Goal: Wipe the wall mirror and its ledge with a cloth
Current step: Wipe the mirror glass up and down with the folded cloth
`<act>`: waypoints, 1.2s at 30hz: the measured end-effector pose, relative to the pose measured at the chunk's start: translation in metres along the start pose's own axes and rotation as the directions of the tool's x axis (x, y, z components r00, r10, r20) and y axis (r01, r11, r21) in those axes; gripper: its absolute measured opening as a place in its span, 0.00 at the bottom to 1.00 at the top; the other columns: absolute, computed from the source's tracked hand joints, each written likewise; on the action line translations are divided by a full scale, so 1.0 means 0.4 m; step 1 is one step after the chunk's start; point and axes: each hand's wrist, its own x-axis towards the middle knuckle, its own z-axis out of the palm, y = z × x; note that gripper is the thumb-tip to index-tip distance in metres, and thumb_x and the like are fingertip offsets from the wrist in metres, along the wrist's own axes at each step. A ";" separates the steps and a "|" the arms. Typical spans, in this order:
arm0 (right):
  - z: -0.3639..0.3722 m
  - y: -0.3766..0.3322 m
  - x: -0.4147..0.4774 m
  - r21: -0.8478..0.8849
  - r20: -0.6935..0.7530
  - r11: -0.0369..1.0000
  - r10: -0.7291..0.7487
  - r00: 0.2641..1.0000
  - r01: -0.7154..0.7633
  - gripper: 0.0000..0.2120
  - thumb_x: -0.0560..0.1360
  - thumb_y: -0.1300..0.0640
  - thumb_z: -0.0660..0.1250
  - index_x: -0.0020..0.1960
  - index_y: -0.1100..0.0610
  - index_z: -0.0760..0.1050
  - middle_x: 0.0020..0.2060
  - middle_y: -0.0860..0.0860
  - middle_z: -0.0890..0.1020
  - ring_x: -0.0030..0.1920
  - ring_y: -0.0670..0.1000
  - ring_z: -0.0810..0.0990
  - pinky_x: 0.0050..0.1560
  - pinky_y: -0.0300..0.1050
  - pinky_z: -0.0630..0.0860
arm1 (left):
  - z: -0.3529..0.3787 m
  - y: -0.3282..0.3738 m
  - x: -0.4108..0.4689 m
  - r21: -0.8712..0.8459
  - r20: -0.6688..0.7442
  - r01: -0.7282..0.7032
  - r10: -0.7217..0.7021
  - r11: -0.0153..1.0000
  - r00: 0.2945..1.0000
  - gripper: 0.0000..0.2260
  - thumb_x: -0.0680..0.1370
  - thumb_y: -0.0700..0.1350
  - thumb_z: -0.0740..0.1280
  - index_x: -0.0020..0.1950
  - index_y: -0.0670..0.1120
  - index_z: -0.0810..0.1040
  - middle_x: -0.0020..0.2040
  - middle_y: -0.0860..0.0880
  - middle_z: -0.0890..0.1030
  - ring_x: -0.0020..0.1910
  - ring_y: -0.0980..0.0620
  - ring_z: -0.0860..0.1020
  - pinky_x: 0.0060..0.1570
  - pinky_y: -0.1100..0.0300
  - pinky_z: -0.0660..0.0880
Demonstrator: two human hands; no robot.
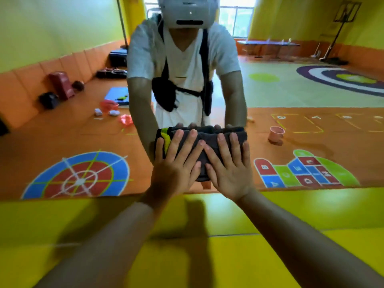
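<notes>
Both hands [204, 165] flat — cloth [202, 142], mirror [291, 90]

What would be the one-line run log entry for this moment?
step: wiping mirror | left hand: flat on cloth | right hand: flat on cloth | cloth: dark, folded, pressed on glass | ledge: not touched

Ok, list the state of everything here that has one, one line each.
cloth: folded, pressed flat against the mirror under both palms.
left hand: open, fingers spread on the cloth.
right hand: open, fingers spread on the cloth.
mirror: upright on the wall, reflecting the room.
ledge: bare, yellow, below the mirror.
pink cup: upright, seen in the reflection.
</notes>
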 end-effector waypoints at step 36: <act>0.096 0.015 -0.670 0.140 0.330 0.990 -0.062 0.942 0.016 0.29 0.82 0.60 0.56 0.82 0.48 0.59 0.82 0.52 0.58 0.82 0.50 0.54 0.80 0.59 0.51 | 0.248 0.454 -0.509 -0.034 0.425 0.196 -0.163 0.980 0.891 0.42 0.75 0.57 0.71 0.82 0.50 0.53 0.85 0.48 0.39 0.83 0.41 0.39 0.70 0.25 0.60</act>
